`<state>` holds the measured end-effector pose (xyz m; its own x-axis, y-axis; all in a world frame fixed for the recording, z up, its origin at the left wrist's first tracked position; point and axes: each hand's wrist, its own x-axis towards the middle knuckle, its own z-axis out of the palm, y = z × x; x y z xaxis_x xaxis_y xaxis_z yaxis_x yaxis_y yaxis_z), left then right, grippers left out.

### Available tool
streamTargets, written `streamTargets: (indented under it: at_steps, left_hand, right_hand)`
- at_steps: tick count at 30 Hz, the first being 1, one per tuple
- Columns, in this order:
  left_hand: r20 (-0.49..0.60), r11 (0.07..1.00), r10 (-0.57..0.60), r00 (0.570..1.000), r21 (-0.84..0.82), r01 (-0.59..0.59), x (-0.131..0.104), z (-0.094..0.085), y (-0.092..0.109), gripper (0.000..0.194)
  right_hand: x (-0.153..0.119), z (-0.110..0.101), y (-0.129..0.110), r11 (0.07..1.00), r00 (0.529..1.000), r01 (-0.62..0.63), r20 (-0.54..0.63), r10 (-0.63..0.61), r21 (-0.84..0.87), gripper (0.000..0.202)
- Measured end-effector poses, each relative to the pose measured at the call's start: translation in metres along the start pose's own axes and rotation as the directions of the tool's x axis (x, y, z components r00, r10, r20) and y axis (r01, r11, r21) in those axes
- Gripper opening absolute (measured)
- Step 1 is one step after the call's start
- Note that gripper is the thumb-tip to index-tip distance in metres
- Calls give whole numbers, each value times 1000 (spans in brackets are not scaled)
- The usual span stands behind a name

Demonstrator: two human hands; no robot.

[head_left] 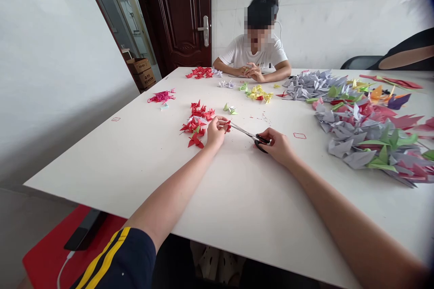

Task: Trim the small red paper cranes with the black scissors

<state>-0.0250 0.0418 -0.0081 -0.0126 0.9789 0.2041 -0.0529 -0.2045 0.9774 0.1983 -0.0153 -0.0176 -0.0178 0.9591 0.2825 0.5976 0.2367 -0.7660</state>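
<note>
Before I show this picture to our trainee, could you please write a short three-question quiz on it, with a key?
1. What tool does the wearer's right hand hold?

2. True or false: the small piece at the fingertips of the wearer's left hand is yellow.

3. Of these, which cluster lies closest to the left hand?
a) the yellow folded pieces
b) the mostly red folded pieces
c) the grey folded pieces

Key:
1. A pair of scissors with black handles.
2. False; the small piece is red.
3. b; they lie just beside the hand on the table.
</note>
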Motion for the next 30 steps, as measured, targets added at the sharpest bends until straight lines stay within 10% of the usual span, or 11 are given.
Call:
streamTargets:
  at_steps: [30]
  left_hand:
    - [69,1000,24,997,18,-25,-5,2,7,20]
  right_hand:
    - [0,1,-4,999,999,-32,32,31,24,25]
